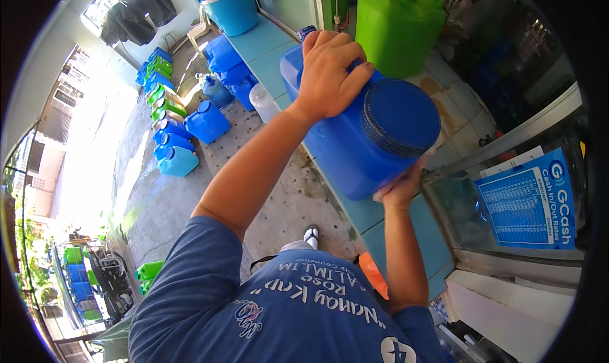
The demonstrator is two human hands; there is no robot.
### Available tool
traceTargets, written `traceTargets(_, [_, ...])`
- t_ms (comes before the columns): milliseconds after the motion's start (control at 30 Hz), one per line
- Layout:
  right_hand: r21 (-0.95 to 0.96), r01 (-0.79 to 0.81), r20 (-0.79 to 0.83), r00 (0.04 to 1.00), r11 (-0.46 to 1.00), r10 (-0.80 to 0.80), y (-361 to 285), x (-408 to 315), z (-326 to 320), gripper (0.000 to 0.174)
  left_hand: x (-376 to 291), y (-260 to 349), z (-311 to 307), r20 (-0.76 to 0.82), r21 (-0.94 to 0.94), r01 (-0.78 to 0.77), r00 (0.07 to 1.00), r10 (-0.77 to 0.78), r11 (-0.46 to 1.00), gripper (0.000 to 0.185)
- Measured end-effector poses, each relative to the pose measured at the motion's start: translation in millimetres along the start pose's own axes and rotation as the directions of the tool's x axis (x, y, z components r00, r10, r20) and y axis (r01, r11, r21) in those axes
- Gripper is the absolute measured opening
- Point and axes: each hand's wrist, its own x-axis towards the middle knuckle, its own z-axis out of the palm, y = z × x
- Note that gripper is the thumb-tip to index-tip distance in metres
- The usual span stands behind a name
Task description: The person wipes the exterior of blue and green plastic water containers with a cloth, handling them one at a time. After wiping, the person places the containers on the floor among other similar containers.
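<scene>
A large blue plastic water container (pixel 342 158) lies tilted over the tiled ledge, its wide dark-blue screw cap (pixel 402 118) towards the right. My left hand (pixel 330 73) is closed over its handle on the upper side. Below the cap, my right hand (pixel 402 184) holds the container's lower end from underneath; its fingers are partly hidden and blurred. A smaller blue cap (pixel 306 32) shows beyond my left hand. Just behind stands an upright green plastic jerrycan (pixel 399 35) with a small green cap.
A blue-tiled ledge (pixel 273 61) runs diagonally, bearing a lidded blue bucket (pixel 230 11). Rows of blue and green containers (pixel 173 146) stand on the concrete floor at left. A framed glass panel with a blue printed sign (pixel 528 201) is at right; a loaded cart (pixel 85 282) stands lower left.
</scene>
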Motion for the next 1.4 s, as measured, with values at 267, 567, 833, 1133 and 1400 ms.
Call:
traceTargets(267, [-0.015,0.183,0.263,0.949,0.983,-0.173,-90,-11,52,0.072,0,3,0,-0.007,0.017,0.006,1.0,-0.005,1.0,0.026])
traceTargets(567, [-0.604,0.508,0.353,0.861,0.613,-0.366,76,-93,-54,0.077,7,6,9,-0.011,0.036,-0.044,0.999,0.044,0.998,0.025])
traceTargets(833, [-0.319,0.676,0.502,0.715,0.664,-0.486,-37,-14,41,0.084,-9,5,-13,0.025,0.029,0.058,0.998,-0.059,0.998,0.031])
traceTargets(1133, [-0.284,-0.253,0.35,0.871,0.925,0.345,-25,51,-13,0.073,-118,136,29,-0.126,-0.045,0.301,0.944,-0.304,0.953,0.156])
traceTargets(1400, [-0.655,-0.076,0.32,0.873,0.752,0.368,42,35,-80,0.061,-122,116,-3,0.038,-0.108,0.362,0.932,-0.36,0.926,0.167])
